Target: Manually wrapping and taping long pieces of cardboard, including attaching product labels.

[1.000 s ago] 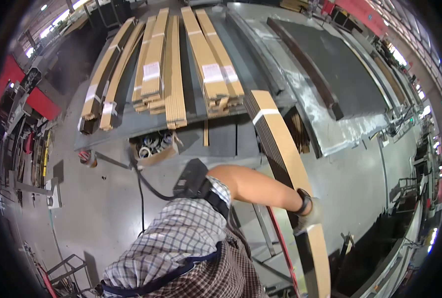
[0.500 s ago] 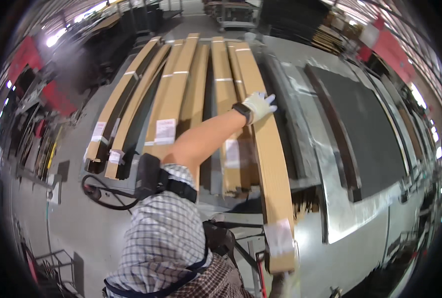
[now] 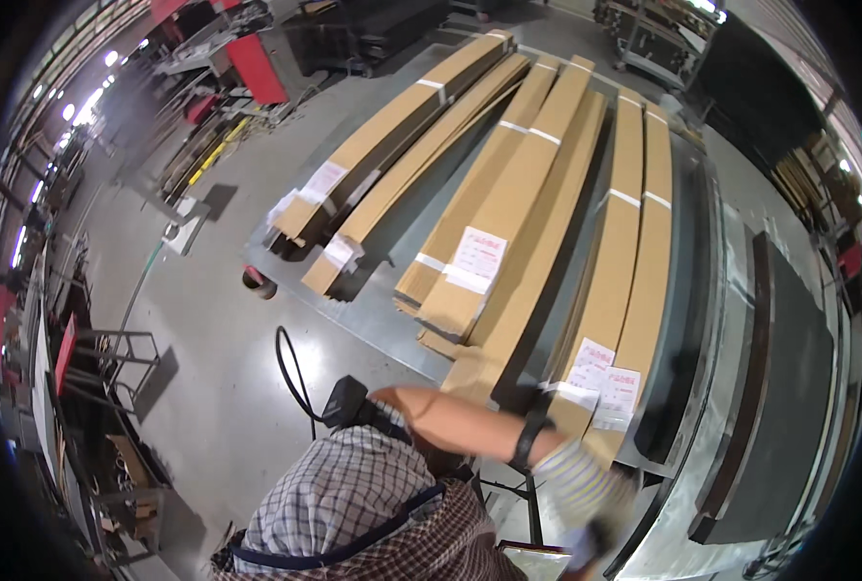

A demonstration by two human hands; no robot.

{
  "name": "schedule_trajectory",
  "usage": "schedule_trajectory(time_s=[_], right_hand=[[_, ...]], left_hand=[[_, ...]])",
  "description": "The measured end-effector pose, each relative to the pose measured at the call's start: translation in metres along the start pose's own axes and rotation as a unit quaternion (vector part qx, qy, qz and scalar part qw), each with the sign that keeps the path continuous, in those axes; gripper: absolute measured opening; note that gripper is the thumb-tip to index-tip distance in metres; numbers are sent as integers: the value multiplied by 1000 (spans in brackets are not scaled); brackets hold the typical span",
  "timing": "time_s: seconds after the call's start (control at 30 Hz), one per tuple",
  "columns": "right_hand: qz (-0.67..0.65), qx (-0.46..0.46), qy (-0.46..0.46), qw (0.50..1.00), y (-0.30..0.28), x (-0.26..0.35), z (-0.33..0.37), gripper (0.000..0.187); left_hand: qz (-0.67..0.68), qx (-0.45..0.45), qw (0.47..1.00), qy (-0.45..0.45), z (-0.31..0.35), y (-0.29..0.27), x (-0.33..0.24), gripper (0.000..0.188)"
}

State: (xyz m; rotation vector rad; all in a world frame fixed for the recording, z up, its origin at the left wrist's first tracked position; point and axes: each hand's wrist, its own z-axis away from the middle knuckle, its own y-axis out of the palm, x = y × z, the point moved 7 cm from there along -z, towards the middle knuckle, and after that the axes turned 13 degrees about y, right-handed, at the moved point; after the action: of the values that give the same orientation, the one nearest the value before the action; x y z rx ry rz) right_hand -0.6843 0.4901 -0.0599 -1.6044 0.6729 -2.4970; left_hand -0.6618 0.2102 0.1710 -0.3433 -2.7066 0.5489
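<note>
My left hand (image 3: 590,489), in a pale striped glove with a dark band at the wrist, is low at the right of centre. Motion smears its fingers, and a dark shape beside them is too blurred to name. It is just in front of the near ends of two long cardboard cartons: the rightmost carton (image 3: 648,281) and its left neighbour (image 3: 613,281). Both carry white straps and white labels with red print near this end. I do not see my right hand.
More long cartons (image 3: 508,213) lie side by side on the grey metal table (image 3: 353,324). Dark flat panels (image 3: 789,387) rest on a metal surface at the right. A metal frame stand (image 3: 121,358) and a roll of tape (image 3: 259,282) are at the left.
The view has turned left. My left hand has come off the top of the rightmost carton and moved back toward me. That carton's near end now lies about level with its neighbour's.
</note>
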Motion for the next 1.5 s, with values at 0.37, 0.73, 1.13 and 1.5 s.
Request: schedule_trajectory(time_s=[0.37,0.73,1.13,1.5], right_hand=[[84,29,-256,963,17,32,-127,80],[147,-49,-470,869,10,118,39,37],[400,253,-567,674,83,179,256,33],[269,342,-613,660,172,210,327,30]], left_hand=[[507,-37,834,-214,-122,-10,-119,28],[283,-183,891,-305,-136,-21,-196,40],[72,59,938,-334,-188,-84,-191,13],[62,98,912,-394,-148,-160,-210,19]])
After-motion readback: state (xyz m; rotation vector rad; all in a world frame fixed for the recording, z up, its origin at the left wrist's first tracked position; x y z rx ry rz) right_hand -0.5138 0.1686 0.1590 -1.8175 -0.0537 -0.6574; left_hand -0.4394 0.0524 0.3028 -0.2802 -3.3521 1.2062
